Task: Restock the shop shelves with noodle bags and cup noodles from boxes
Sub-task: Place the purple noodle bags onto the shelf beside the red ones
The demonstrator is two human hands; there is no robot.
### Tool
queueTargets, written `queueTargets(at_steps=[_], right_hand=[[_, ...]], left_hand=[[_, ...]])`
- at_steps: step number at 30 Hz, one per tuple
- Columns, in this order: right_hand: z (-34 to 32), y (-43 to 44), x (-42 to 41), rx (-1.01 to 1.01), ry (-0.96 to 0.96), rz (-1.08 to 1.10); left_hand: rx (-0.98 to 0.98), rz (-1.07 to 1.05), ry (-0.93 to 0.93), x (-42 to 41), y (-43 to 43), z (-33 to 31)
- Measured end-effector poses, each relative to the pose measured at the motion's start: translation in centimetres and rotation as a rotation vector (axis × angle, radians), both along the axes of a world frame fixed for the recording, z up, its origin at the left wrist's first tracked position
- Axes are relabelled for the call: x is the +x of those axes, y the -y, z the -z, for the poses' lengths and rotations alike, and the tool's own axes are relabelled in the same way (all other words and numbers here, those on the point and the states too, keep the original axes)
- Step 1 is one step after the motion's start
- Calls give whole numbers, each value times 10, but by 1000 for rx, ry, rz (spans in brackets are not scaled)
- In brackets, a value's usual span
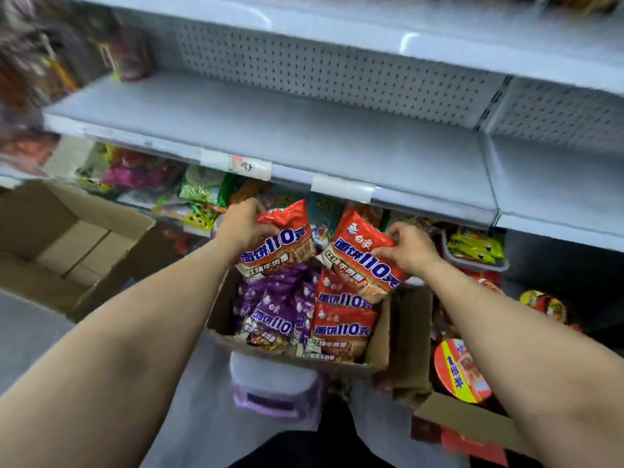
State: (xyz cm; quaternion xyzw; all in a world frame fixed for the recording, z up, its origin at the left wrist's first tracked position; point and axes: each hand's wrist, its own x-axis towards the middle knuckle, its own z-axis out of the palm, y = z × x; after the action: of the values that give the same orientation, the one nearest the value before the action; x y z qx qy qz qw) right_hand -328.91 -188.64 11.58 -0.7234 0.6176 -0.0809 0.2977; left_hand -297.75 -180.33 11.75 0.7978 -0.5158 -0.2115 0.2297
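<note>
My left hand [243, 223] grips a red noodle bag [285, 243] by its upper left corner. My right hand [409, 247] grips a second red noodle bag [359, 261] at its right edge. Both bags are held just above an open cardboard box [378, 339] that holds more red bags [341, 327] and purple noodle bags [273, 309]. A bare grey shelf [287, 126] runs across the view above my hands. A red cup noodle [461, 371] lies in another box at the right.
An open brown box [60, 244] sits on the floor at the left. The shelf below the grey one carries mixed snack packs [202, 194] and a basket of yellow packets [474, 246]. A purple stool [275, 386] stands under the noodle box. More goods are stacked at the upper left.
</note>
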Motion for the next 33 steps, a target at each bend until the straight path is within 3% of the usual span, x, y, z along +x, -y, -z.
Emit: queueTargets(at_steps=[7,14,21,33], right_hand=[[-118,16,-3,-263,92,45],[-228,35,-8,-417,209,38],[-335,84,-11,-551,175,-27],[-405,234,30,-539,109,-117]], left_hand=[[-101,80,102,2,16,-93],[-71,188,220,-3,40,-140],[-8,266,69,4,81,-176],[86,435,151,48,139,-255]])
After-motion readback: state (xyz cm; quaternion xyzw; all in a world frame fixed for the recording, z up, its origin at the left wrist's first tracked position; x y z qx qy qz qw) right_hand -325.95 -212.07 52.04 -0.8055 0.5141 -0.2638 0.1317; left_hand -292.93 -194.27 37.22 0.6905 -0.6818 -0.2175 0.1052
